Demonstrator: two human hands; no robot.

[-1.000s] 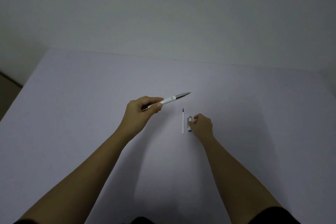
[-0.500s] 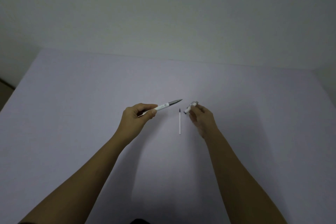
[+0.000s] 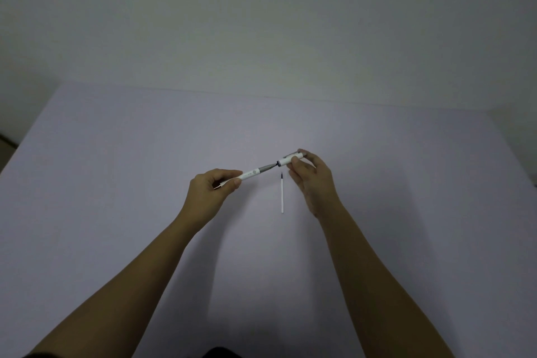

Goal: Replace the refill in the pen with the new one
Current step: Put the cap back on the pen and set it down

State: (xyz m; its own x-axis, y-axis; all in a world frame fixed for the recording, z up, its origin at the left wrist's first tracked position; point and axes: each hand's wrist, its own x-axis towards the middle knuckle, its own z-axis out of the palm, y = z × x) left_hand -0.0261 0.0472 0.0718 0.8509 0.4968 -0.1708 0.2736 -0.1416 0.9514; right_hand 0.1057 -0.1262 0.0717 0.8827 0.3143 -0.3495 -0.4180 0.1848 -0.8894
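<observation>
My left hand point(image 3: 213, 189) grips a white pen point(image 3: 252, 174) by its rear part, the grey tip pointing right and slightly up. The white pen cap point(image 3: 290, 159) is pinched in my right hand point(image 3: 311, 176), with its open end right at the pen's tip; the two look lined up and touching. A thin white refill point(image 3: 282, 193) with a dark tip lies loose on the table between my hands, pointing away from me.
The work surface is a pale lilac table point(image 3: 116, 168) that runs back to a plain light wall point(image 3: 261, 23). The table's left edge shows a dark floor strip point(image 3: 5, 141).
My right hand picked the cap up off the table beside the refill and carried it up and left to the pen's tip. The left hand lowered the pen slightly. The refill stayed put.
</observation>
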